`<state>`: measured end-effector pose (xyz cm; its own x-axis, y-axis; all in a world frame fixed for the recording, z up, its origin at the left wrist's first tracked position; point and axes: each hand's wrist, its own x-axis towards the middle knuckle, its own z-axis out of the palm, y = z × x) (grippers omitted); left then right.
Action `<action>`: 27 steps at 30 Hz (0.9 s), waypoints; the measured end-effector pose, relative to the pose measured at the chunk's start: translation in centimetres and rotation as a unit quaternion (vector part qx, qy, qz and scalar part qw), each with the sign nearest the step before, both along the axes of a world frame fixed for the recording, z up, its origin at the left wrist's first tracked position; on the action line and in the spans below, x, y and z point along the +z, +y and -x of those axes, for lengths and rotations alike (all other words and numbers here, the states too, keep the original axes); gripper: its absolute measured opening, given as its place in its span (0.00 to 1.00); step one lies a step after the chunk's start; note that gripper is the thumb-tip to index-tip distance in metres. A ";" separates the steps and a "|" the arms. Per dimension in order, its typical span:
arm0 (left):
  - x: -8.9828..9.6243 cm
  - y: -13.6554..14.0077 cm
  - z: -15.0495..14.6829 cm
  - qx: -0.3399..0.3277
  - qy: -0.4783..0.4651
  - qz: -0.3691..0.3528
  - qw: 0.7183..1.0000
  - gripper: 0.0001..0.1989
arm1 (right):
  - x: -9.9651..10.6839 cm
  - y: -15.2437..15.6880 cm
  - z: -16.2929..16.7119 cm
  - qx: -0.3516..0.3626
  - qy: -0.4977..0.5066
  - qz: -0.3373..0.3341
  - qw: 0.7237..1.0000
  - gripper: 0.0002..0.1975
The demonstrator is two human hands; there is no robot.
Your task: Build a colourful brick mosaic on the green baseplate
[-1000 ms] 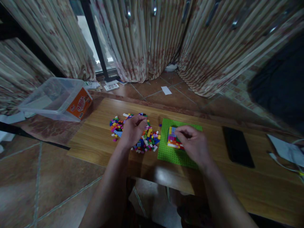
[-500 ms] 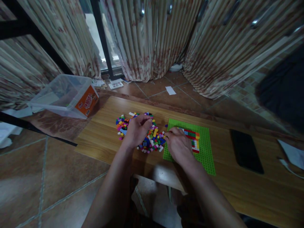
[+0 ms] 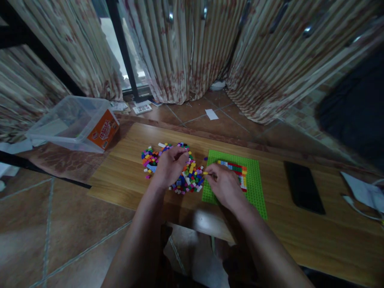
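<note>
My left hand [image 3: 170,165] is over the heap of toy bricks [image 3: 189,182], thumb and fingertips pinched together. Whatever may be between them is too small to make out. A yellow toy brick [image 3: 205,173] pokes out from the fingertips of my right hand [image 3: 222,181], which is closed on it. That hand hovers at the left part of the green baseplate [image 3: 255,192]. Partly covered by it, rows of red, white, orange and other coloured bricks [image 3: 242,170] form an angular outline on the plate.
A wooden table [image 3: 117,176] carries everything. To the right lie a black phone [image 3: 303,187] and white paper with a cable [image 3: 361,192]. A clear plastic bin [image 3: 69,124] with an orange label stands beyond the table's left end. Curtains [image 3: 168,52] hang behind.
The yellow brick in my right fingertips now shows, pointing toward the heap. My left hand stays pinched over the bricks. The whole view has shifted slightly, with things appearing further left.
</note>
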<state>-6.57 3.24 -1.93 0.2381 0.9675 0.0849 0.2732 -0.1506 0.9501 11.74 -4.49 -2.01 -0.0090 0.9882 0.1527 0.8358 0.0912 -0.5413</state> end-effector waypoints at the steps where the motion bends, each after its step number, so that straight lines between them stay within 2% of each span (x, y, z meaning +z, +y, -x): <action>1: 0.0 0.0 0.0 0.000 0.002 0.001 1.000 0.11 | 0.1 -0.1 -0.3 -0.005 0.035 -0.004 0.999 0.05; 7: 1.2 -0.5 -0.8 -0.018 0.020 0.021 0.999 0.11 | 0.7 -0.8 -1.1 -0.013 0.207 -0.006 0.978 0.03; 10: 2.0 -1.3 -1.5 -0.086 -0.024 0.090 0.992 0.13 | 0.7 -1.0 -0.7 -0.012 0.275 -0.023 0.961 0.04; 13: 2.3 -1.9 -2.2 -0.174 -0.069 0.173 0.967 0.16 | 0.8 -1.0 -0.2 -0.007 0.322 -0.045 0.946 0.03; 15: 2.4 -2.2 -2.6 -0.196 -0.082 0.206 0.955 0.16 | 0.9 -1.0 -0.1 -0.006 0.335 -0.050 0.941 0.03; 17: 2.5 -2.4 -2.8 -0.191 -0.089 0.222 0.952 0.16 | 1.0 -1.0 -0.1 -0.009 0.335 -0.051 0.941 0.03; 22: 2.7 -2.6 -3.2 -0.174 -0.100 0.232 0.952 0.14 | 1.2 -1.3 -0.4 -0.001 0.315 -0.061 0.947 0.04; 27: 2.5 -2.8 -3.9 -0.184 -0.091 0.236 0.950 0.14 | 1.1 -1.7 -1.7 -0.004 0.304 -0.044 0.952 0.05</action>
